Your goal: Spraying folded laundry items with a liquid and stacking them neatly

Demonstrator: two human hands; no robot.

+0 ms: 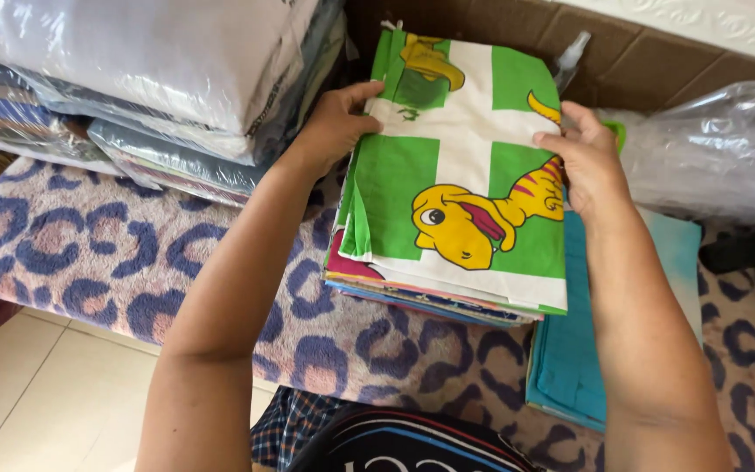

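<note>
- Covering the surface, we note a leopard-print blanket (pixel 89 253) above pale floor tiles (pixel 37 393).
- We record plastic-wrapped bedding bundles (pixel 159 70) stacked upper left.
- We find the left hand (pixel 335 127) and right hand (pixel 587 162) grasping the green dinosaur-print cloth (pixel 465 166) atop a folded stack (pixel 421 297).

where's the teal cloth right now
In the head view the teal cloth lies flat on the spotted rug, right of the stack of folded fabrics and partly under the right forearm.
</note>
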